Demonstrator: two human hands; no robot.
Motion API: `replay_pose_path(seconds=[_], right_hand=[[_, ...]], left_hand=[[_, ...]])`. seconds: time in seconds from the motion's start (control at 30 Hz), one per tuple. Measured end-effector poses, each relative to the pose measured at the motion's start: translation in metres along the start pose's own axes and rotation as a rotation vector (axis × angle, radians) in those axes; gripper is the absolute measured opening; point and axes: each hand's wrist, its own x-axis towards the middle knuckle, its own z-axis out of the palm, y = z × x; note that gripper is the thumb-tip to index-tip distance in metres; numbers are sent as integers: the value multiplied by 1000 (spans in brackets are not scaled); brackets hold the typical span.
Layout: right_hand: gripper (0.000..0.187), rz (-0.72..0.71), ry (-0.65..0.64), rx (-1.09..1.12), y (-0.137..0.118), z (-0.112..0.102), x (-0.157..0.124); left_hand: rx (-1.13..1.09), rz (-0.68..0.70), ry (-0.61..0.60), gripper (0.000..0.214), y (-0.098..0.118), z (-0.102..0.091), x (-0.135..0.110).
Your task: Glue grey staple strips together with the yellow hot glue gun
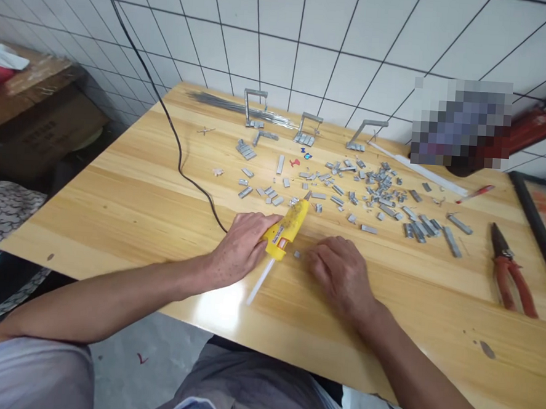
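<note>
My left hand is wrapped around the handle of a yellow hot glue gun. A white glue stick sticks out of its back end toward me, and the nozzle points away over the table. My right hand rests on the tabletop with its fingers curled inward; whatever they may hold is hidden. Just left of those fingertips lies a small grey piece. Beyond both hands, many small grey strips and blocks are scattered, some in a heap.
Three grey bracket-like frames stand near the tiled wall beside a bundle of thin metal rods. Red-handled pliers lie at right, near a black-edged frame. A black cord crosses the table on the left.
</note>
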Motion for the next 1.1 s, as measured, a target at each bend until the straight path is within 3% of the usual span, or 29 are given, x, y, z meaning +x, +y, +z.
replay_pose_path(seconds=[0.13, 0.27, 0.43, 0.57, 0.87, 1.0, 1.1], right_hand=[[13, 121, 123, 57, 8, -15, 14], [10, 162, 106, -12, 38, -21, 62], [17, 271, -87, -169, 93, 5, 148], [24, 336, -182, -240, 122, 31, 191], [28, 314, -280, -242, 135, 50, 200], [24, 330, -245, -231, 132, 45, 197], [22, 373, -191, -176, 132, 30, 186]], left_hand=[[-58, -40, 74, 38, 0, 1, -1], [-92, -58, 129, 39, 2, 0, 0], [-118, -33, 155, 39, 3, 1, 1], [-153, -48, 151, 41, -1, 4, 1], [-191, -44, 163, 40, -1, 5, 2], [-192, -60, 137, 40, -1, 4, 2], [-167, -83, 100, 39, -1, 3, 2]])
